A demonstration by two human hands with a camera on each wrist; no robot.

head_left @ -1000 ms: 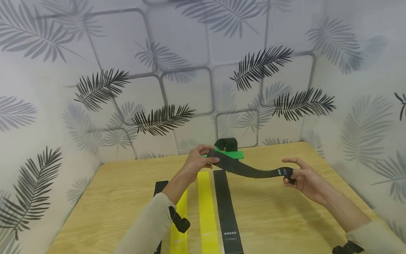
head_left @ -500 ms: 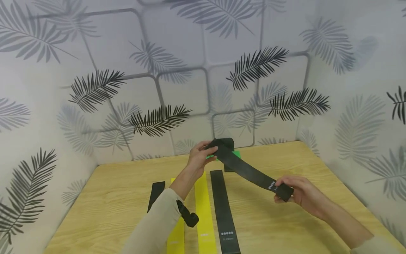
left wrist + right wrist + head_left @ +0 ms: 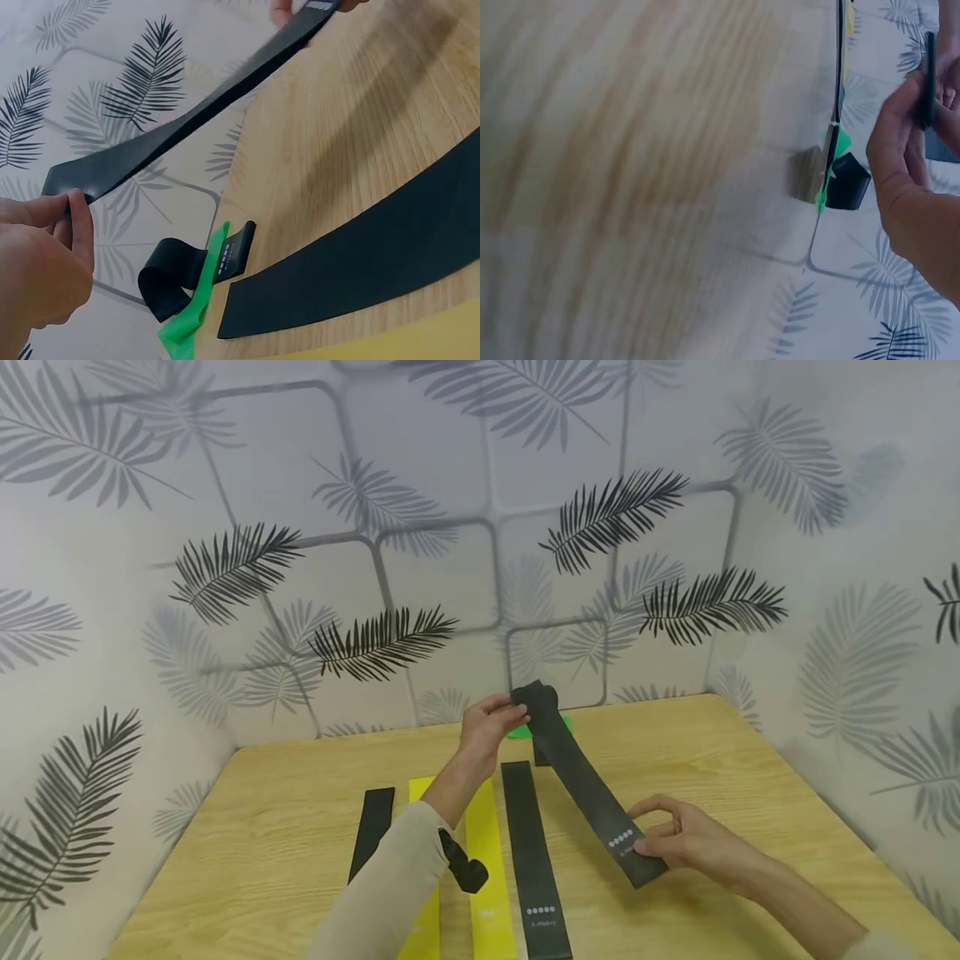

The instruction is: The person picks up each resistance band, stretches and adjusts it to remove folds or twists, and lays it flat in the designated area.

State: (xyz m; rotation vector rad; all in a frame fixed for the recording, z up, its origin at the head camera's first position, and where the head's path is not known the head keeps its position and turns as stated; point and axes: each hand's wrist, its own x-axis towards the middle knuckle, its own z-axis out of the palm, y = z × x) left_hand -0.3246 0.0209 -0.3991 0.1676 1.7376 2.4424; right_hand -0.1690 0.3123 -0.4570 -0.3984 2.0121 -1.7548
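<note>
A black resistance band (image 3: 585,777) with white dots and lettering at its near end stretches between both hands above the table. My left hand (image 3: 489,727) pinches its far end between thumb and fingers, plain also in the left wrist view, where the band (image 3: 165,135) runs up to the other hand. Lower and to the right, my right hand (image 3: 686,839) pinches the printed end. Flat on the table just left of it lies another black band (image 3: 534,852) with dots and lettering. Behind the held band sit a green band (image 3: 196,315) and a curled black band (image 3: 171,270).
Two yellow bands (image 3: 489,860) lie lengthwise on the wooden table (image 3: 270,827), partly under my left forearm. Further left is a black band (image 3: 372,822). A leaf-patterned wall covering (image 3: 420,568) rises at the table's back edge.
My right hand has moved down and left, swinging the band from nearly level to a steep slant with its printed end nearer me. The left hand has shifted slightly right and up.
</note>
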